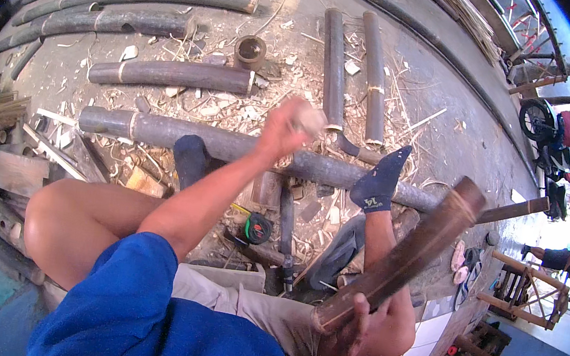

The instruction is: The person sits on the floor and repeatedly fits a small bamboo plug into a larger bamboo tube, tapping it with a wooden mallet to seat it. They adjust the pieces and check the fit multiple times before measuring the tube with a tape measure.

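I count two short poles [334, 69] at 1 o'clock, one bamboo tube [404, 255] at 4, my right grip [347, 332] partly wrapped round it, left grip [284, 133] pinching one blurred pale piece [311, 118].

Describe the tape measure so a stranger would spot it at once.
Find the long bamboo pole lying across the floor by the person's dark-socked feet. Below it in the picture, between the bent legs, lies the rounded tape measure. Its green and black case, with a yellow strip at the upper left, sets it apart from the brown bamboo and pale shavings around it.
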Demonstrator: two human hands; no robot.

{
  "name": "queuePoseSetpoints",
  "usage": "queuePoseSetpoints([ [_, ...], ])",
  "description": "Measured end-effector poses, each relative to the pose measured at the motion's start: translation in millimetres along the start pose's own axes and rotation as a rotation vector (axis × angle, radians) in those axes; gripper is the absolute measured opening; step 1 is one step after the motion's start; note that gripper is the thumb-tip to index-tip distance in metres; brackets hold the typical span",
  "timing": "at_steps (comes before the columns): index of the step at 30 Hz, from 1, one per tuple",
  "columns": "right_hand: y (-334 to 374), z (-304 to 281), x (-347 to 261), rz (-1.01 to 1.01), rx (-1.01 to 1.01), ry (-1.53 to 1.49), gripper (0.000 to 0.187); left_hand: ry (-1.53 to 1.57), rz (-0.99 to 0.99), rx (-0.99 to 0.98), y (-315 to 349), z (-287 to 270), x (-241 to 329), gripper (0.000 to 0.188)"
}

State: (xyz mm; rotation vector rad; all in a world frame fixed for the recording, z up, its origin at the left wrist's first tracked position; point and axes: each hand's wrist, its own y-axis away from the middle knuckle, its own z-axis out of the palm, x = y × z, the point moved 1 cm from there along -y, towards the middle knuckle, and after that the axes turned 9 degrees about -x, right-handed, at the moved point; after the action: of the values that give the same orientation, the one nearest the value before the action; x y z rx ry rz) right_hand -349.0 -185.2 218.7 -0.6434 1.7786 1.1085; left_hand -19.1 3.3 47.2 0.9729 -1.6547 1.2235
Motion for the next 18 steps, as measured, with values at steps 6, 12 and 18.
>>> queuePoseSetpoints([
  [6,-24.8,37.2,18.0,-0.056,-0.011,-0.015,0.089,0.34,-0.271,0.662,-111.1,-124.6,-45.4,0.045],
  [12,-48.1,44.2,24.1,-0.059,-0.083,0.071,0.082,0.363,-0.214,0.736,-140.9,-161.7,-99.4,0.047],
  [18,-60.3,48.8,29.3,0.028,-0.076,0.189,0.081,0.107,-0.294,0.63,-143.6,-150.9,-121.1,0.061],
])
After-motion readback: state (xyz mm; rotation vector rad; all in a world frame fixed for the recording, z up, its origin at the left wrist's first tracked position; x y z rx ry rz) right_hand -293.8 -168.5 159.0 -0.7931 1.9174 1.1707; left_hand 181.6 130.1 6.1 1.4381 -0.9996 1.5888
